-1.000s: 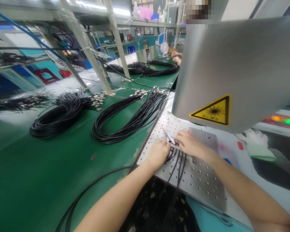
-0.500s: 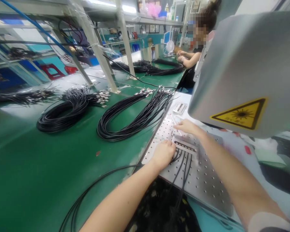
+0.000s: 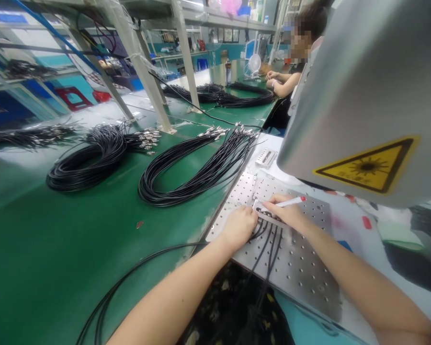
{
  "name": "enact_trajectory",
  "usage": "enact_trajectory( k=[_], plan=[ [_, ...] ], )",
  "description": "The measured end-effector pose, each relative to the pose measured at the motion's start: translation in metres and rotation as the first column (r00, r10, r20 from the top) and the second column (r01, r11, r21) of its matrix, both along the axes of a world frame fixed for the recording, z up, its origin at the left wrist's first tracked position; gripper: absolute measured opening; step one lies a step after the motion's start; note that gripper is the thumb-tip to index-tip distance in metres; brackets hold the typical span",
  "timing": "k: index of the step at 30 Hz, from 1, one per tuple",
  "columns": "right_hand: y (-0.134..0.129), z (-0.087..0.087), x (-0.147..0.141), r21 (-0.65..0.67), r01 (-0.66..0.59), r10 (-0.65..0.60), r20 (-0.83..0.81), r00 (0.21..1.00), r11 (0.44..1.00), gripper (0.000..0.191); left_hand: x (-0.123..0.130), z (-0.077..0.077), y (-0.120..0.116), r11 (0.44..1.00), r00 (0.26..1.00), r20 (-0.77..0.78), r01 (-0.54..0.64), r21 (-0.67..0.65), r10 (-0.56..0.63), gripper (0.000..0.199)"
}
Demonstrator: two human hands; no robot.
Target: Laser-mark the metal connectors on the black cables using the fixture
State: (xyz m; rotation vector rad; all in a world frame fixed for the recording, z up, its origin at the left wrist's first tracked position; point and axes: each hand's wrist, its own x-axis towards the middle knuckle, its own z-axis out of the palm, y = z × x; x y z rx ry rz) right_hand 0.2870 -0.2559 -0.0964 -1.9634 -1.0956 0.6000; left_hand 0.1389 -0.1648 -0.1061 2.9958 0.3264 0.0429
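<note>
Where dark patterned cloth point(image 3: 233, 306) shows nearest me, I see several black cables point(image 3: 270, 247) run up over the perforated plate point(image 3: 301, 268) to a small metal fixture point(image 3: 273, 218). It lies on the plate, between the two hands. I have the right hand point(image 3: 285, 213) clamped on a white pen point(image 3: 290, 201), slanted over the fixture with its red end up and to the right. The left hand point(image 3: 240, 225) has its fingers together at the fixture's left end; I can't tell whether they grip it. Farther up, a second fixture point(image 3: 266, 158) sits beyond the plate, just beside the gray housing point(image 3: 345, 105) with its yellow warning label point(image 3: 369, 165). Off to the left, I see a cable loop point(image 3: 208, 177) and a cable coil point(image 3: 64, 182) on the green table point(image 3: 93, 239). Well beyond, a person point(image 3: 290, 86) sits at the table edge, near a white fan point(image 3: 254, 63).
</note>
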Motion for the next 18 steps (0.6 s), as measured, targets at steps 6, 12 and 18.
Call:
enact_trajectory(
  k=[6, 12, 18],
  plan=[
    [0.003, 0.000, -0.002, 0.012, -0.027, 0.027, 0.048, 0.998, 1.000, 0.028, 0.000, -0.004, -0.001, 1.000, 1.000, 0.009, -0.019, -0.004, 0.019, 0.020],
    [0.002, -0.003, 0.002, -0.016, -0.029, 0.030, 0.080, 0.996, 0.999, 0.028, -0.001, -0.001, -0.001, 1.000, 1.000, -0.019, -0.023, 0.003, 0.023, 0.020],
    [-0.020, -0.004, 0.014, -0.078, 0.002, 0.008, 0.116, 0.993, 0.997, 0.029, -0.002, 0.001, -0.002, 0.999, 1.000, -0.012, -0.026, 0.024, 0.027, 0.018]
  ],
)
